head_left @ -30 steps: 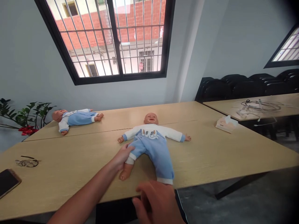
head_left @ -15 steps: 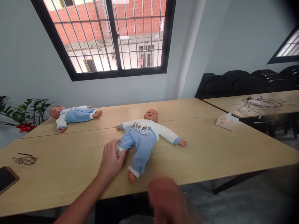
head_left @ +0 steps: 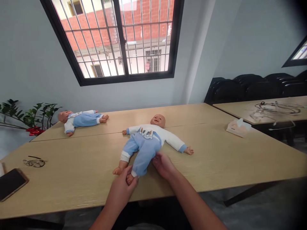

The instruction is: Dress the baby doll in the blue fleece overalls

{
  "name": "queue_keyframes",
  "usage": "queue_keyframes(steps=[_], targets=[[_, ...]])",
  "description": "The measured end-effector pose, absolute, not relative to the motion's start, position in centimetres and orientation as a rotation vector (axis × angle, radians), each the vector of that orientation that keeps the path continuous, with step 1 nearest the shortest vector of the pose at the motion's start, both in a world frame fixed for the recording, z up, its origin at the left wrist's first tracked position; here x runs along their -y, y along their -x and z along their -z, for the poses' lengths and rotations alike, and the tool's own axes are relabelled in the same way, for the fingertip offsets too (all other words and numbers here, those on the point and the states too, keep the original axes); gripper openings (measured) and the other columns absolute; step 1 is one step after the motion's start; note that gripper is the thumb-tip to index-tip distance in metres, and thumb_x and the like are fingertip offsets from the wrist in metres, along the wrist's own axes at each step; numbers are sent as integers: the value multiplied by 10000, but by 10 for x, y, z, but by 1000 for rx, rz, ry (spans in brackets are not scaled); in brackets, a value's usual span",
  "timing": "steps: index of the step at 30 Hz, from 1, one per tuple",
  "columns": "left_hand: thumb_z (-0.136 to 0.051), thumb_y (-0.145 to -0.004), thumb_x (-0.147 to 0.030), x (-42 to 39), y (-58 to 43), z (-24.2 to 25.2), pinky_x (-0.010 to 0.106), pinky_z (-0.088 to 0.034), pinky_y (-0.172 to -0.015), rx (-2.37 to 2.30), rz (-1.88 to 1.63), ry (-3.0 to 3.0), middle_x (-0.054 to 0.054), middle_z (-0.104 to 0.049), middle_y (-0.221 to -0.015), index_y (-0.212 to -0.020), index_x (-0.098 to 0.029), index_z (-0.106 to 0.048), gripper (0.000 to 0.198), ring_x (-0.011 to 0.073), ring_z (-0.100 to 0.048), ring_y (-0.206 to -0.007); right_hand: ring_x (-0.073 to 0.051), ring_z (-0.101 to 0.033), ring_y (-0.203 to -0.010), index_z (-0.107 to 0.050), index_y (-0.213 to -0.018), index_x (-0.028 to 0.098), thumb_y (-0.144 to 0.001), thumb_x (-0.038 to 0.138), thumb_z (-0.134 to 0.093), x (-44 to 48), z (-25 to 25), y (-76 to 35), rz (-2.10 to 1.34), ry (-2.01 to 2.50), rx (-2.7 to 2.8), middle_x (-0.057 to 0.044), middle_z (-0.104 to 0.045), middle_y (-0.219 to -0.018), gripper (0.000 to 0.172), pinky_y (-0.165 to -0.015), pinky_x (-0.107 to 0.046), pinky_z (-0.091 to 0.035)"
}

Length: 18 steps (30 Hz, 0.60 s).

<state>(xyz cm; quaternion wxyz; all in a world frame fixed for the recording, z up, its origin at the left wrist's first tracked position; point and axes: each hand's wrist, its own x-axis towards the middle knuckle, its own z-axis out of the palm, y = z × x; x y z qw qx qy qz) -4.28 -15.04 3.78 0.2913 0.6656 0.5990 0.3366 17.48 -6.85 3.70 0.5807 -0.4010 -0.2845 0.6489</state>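
A baby doll (head_left: 157, 120) lies on its back on the wooden table, arms spread, in a white top and light blue trousers (head_left: 144, 156) with an animal-face patch at the waist. My left hand (head_left: 121, 187) is closed round the foot nearest me, just below the white cuff. Curled against the outer side of the same leg, my right hand (head_left: 163, 164) grips the blue cloth near the knee; its fingertips are partly hidden. The doll's other foot (head_left: 117, 171) shows bare below its cuff, left of my hand.
A second doll (head_left: 87, 119) in like clothes lies at the table's back left, beside a plant (head_left: 42, 113). Glasses (head_left: 35, 162) and a phone (head_left: 13, 183) rest at the left. A tissue pack (head_left: 238, 128) sits at the right; cables (head_left: 278, 108) lie on another table.
My left hand has shifted from the doll's left-side trouser cuff to the foot of the other leg. My right hand has risen from the table's front edge to that leg. The left-side foot now shows.
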Motion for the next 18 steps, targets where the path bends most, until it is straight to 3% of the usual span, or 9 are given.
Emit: queue_keyframes(steps=[4, 7, 14, 18], targets=[[-683, -859, -525, 145, 70, -67, 383, -580, -970, -1556, -992, -1635, 106, -763, -1239, -1284, -195, -690, 538, 296, -729, -1135, -135, -546, -615, -613, -846, 197, -761, 411, -764, 69, -40, -185, -1521, 1003, 796, -9, -640, -734, 275, -555, -254, -444], [-721, -818, -567, 140, 87, -98, 353, -601, -930, -1527, -1062, -1537, 94, -773, -1220, -1255, -191, -707, 576, 287, -737, -1115, -105, -475, -542, -586, -821, 202, -736, 452, -812, 64, -44, -201, -1424, 1098, 916, 43, -559, -642, 347, -508, -236, -399], [-794, -748, -579, 133, 107, -131, 322, -598, -881, -1469, -1136, -1437, 93, -794, -1091, -1094, -176, -735, 534, 265, -745, -1007, -92, -398, -411, -558, -877, 222, -802, 364, -736, 34, -46, -227, -1204, 1291, 919, 69, -514, -550, 240, -382, -207, -241], [-746, -799, -580, 136, 103, -126, 283, -580, -770, -1493, -1146, -1470, 61, -771, -943, -1040, -169, -735, 476, 212, -715, -848, -90, -399, -451, -533, -897, 228, -842, 443, -663, 33, -48, -230, -1285, 1213, 902, 55, -506, -612, 258, -387, -195, -221]])
